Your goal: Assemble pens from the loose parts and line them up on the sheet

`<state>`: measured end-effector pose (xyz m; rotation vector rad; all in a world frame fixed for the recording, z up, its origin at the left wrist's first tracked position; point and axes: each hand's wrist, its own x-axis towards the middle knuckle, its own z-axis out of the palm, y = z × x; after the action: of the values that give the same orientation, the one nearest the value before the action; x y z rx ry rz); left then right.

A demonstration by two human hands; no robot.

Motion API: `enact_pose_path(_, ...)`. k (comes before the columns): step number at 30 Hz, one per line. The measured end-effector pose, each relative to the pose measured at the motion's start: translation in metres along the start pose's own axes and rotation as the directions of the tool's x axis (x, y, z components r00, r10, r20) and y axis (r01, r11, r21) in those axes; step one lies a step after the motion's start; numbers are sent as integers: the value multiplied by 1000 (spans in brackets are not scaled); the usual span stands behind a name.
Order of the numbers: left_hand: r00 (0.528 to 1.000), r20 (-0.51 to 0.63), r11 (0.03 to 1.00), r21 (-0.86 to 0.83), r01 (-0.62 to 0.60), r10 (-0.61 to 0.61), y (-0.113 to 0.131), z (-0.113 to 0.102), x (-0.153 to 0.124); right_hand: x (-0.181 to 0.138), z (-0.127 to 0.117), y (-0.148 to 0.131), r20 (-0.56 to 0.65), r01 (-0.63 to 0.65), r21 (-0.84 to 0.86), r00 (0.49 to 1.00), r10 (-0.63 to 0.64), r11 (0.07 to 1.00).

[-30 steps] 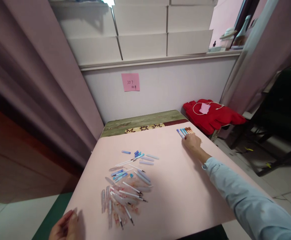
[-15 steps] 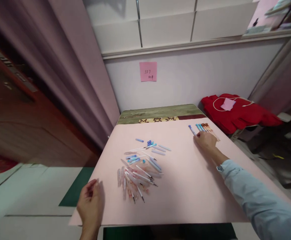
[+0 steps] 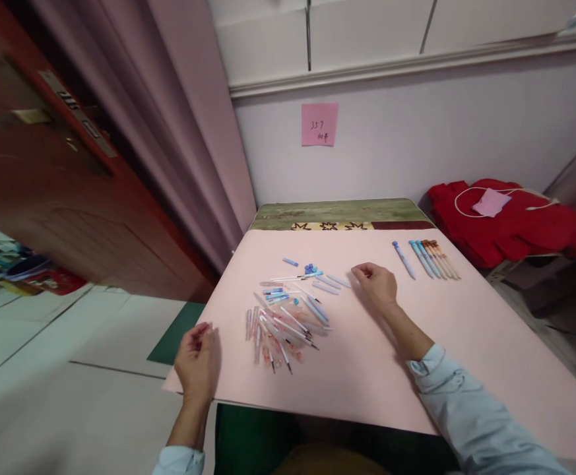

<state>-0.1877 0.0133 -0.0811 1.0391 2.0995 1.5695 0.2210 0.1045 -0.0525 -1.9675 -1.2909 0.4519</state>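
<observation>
My right hand (image 3: 377, 284) hovers low over the pink sheet (image 3: 416, 336), just right of a loose heap of pen parts (image 3: 288, 310). Its fingers are curled loosely and apart, with nothing in them. The nearest parts are pale blue barrels (image 3: 328, 284) by its fingertips. My left hand (image 3: 196, 359) rests at the sheet's near left corner, fingers bent and partly apart, holding nothing that I can see. A neat row of assembled pens (image 3: 429, 258) lies at the far right of the sheet, behind my right hand.
The pink sheet covers a small table whose green patterned end (image 3: 340, 214) meets the wall. A red garment (image 3: 510, 221) with a mask and cord lies to the right. A curtain (image 3: 189, 132) and wooden door (image 3: 45, 198) stand left. A pink note (image 3: 319, 124) hangs on the wall.
My right hand has left the row of pens and come back left toward the heap. My left hand has risen onto the sheet's corner. The camera has swung left.
</observation>
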Motion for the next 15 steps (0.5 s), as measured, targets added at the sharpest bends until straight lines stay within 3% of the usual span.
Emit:
enact_pose_path(5, 999, -19, 991, -128, 47, -49, 9, 3, 1, -12, 18, 13, 59, 9, 68, 998, -13, 998)
enact_pose_path(8, 999, 25, 994, -101, -42, 45, 36, 15, -2, -11, 20, 19, 47, -11, 131, 999, 5, 991)
enact_pose_path(11, 965, 155, 976, -90, -198, 210, 70, 41, -4, -9, 21, 21, 47, -22, 169, 999, 14, 985)
enact_pose_path(15, 895, 338, 957, -104, -270, 289, 106, 87, -4, -8, 23, 21, 54, -34, 206, 998, 24, 978)
